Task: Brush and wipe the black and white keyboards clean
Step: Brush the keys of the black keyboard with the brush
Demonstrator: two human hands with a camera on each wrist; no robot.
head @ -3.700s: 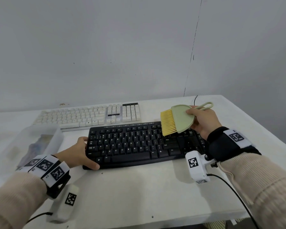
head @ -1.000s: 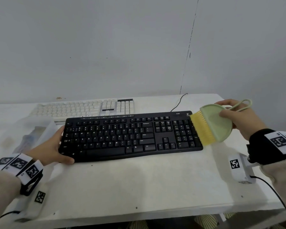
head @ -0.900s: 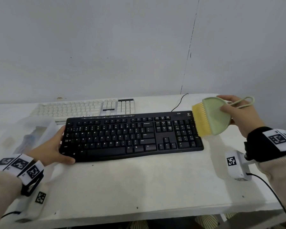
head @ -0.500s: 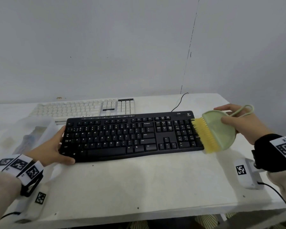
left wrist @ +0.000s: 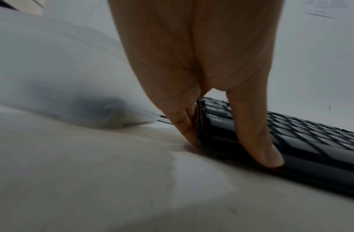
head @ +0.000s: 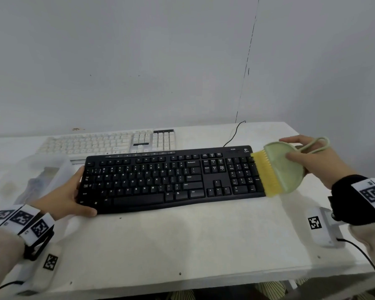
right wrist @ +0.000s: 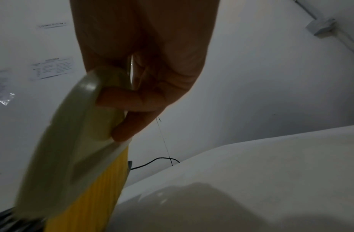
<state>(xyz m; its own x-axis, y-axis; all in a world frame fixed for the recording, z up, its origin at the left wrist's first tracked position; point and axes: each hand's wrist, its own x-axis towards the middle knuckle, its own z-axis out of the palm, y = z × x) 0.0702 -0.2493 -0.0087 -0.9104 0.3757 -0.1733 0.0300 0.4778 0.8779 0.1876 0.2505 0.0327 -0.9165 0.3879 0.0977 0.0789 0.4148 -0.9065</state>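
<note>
The left hand [left wrist: 196, 66] grips the end of the black keyboard [left wrist: 287, 138], thumb [left wrist: 257, 135] laid over its front corner and fingers [left wrist: 184, 124] against its side. The keyboard lies on the white table [left wrist: 112, 180], with a blurred translucent plastic bag [left wrist: 58, 87] just beside the hand.

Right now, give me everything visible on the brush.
The brush has a pale green half-round body that looks like plastic, a thin loop handle at its rounded end and a straight row of yellow bristles. The right hand grips the body, thumb on top, fingers beneath. It is tilted, bristles pointing left and down, at the right end of the black keyboard; actual bristle contact cannot be confirmed.
</note>
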